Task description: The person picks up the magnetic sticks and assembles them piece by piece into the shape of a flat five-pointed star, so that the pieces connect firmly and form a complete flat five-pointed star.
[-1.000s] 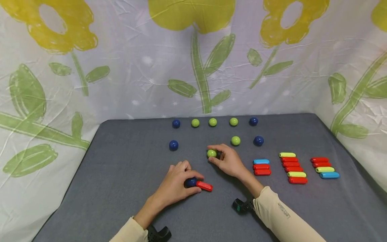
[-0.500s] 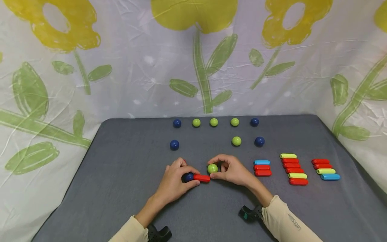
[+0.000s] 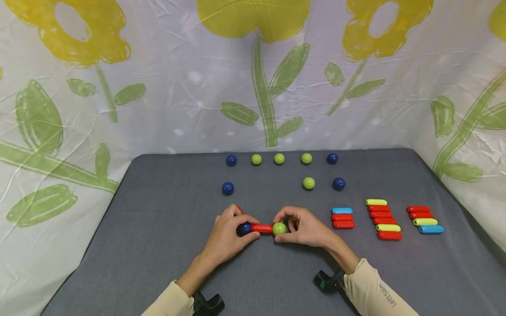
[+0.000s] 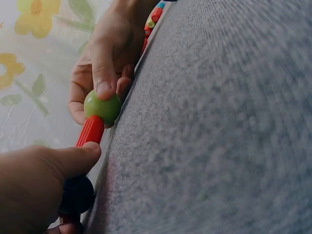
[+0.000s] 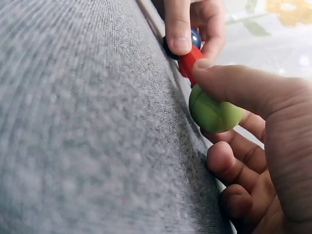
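My left hand (image 3: pixel 227 232) pinches a short red rod (image 3: pixel 262 228) near its left end, where the rod joins a dark blue ball (image 3: pixel 244 229) tucked within the hand. A bit of another red piece (image 3: pixel 239 209) shows behind the left fingers, the rest hidden. Between thumb and fingers, my right hand (image 3: pixel 302 226) grips a lime green ball (image 3: pixel 279 228) set against the rod's right end. In the left wrist view the green ball (image 4: pixel 102 107) meets the red rod (image 4: pixel 90 131) in line. The right wrist view shows my right thumb across the green ball (image 5: pixel 214 112).
Blue and green balls, such as a blue ball (image 3: pixel 227 188) and a green ball (image 3: pixel 309 183), stand in two rows farther back. On the right lie three stacks of coloured rods, one with a blue rod (image 3: pixel 341 210) on top. A flowered cloth (image 3: pixel 178 87) hangs behind the grey table (image 3: pixel 158 210).
My right hand has brought the green ball nearer and up against the red rod's end. My left hand has shifted slightly up and turned the rod from slanted to nearly level.
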{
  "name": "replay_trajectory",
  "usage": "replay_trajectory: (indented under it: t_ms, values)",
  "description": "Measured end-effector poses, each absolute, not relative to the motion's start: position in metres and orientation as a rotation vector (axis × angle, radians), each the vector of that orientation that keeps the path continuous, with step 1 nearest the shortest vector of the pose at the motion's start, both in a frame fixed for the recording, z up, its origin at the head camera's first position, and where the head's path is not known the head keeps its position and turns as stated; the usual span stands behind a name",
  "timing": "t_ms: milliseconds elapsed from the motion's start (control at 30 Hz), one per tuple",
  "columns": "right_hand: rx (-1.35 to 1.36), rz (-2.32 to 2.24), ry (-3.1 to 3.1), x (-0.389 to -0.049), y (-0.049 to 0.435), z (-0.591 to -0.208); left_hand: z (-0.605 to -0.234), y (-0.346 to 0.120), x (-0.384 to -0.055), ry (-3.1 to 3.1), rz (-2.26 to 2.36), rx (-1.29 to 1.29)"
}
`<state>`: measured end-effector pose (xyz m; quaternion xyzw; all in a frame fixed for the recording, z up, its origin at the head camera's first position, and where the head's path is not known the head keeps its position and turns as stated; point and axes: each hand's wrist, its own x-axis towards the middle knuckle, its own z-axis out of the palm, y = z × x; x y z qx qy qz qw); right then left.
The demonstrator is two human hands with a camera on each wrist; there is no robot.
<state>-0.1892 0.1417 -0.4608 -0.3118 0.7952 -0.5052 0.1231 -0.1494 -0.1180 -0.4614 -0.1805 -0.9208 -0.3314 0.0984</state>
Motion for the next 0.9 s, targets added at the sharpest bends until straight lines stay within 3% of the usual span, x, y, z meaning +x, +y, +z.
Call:
replay_trajectory:
  t_ms: [900]
  values:
    - [-0.616,-1.777,2.421,-0.194,0.142,-0.47,-0.446,-0.13,-0.151,-2.941,-0.792,-0.821]
